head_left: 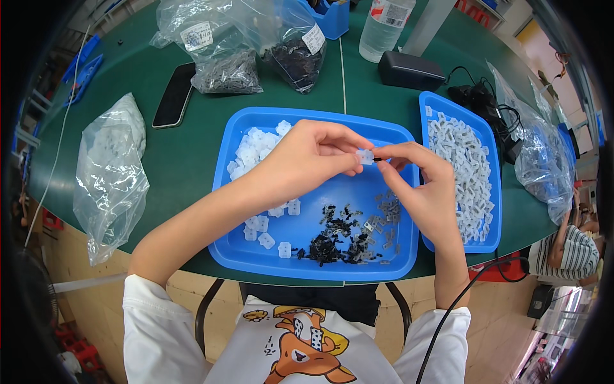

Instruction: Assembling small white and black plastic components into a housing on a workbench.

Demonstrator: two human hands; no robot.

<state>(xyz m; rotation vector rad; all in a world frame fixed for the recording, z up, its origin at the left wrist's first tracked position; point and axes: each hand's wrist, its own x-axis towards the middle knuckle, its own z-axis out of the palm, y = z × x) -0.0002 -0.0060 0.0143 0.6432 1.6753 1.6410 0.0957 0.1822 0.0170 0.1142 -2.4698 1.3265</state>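
Note:
Over the blue tray (307, 269), my left hand (320, 150) pinches a small translucent white plastic piece (365, 157). Close against it, my right hand (419, 173) has a tiny black part (377, 159) between thumb and forefinger, touching the white piece's right edge. In the tray, a heap of similar white pieces (256, 147) lies at the left, partly behind my left forearm. Small black parts (326, 248) are piled at the near middle, with little grey metal-looking pieces (384, 214) beside them on the right.
A second blue tray (425, 128) holds many pale pieces at the right. Bags of parts (230, 70), a phone (174, 96), a bottle (385, 29) and a dark box (410, 69) stand behind. A clear bag (112, 173) lies left; a cable (441, 326) hangs by my right arm.

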